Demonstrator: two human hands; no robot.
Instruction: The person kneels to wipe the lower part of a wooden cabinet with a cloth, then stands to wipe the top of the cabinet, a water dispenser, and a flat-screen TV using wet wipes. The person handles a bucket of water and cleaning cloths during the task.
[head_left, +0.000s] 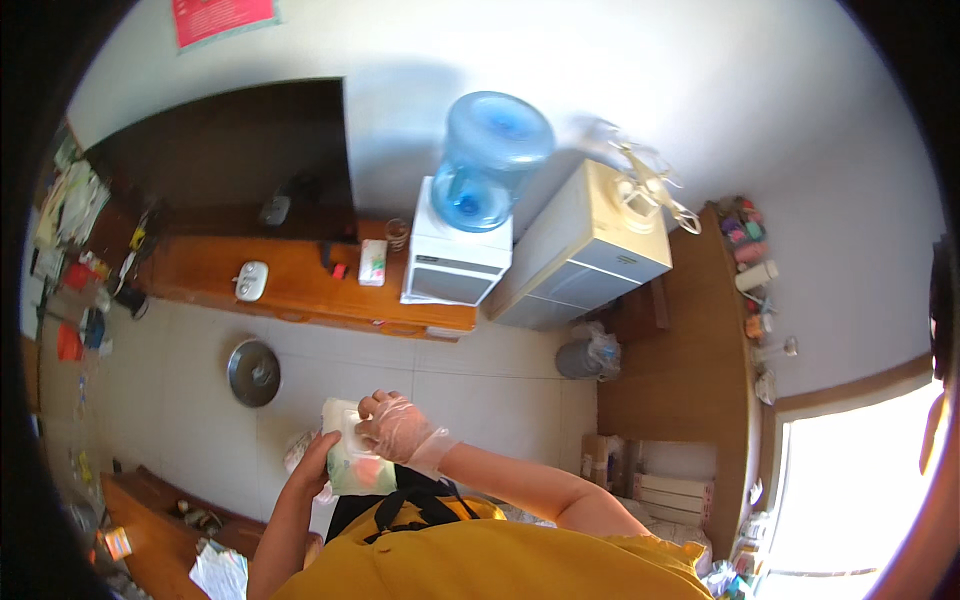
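My left hand (316, 463) grips the left side of a soft pack of wet wipes (352, 478), its thumb on the front face. The pack is white and pale green, with a printed pink patch low on the front. My right hand (399, 431) wears a thin clear plastic glove. Its fingers bend over the white lid area (358, 435) in the middle of the pack. Whether they pinch a wipe there is hidden by the hand itself.
A round metal basin (254, 373) stands on the tiled floor. Beyond is a wooden TV cabinet (300, 281) with a water dispenser (457, 274) and blue bottle (495, 161) beside it. A small refrigerator (555, 262) stands to the right. A wooden table (161, 547) is at lower left.
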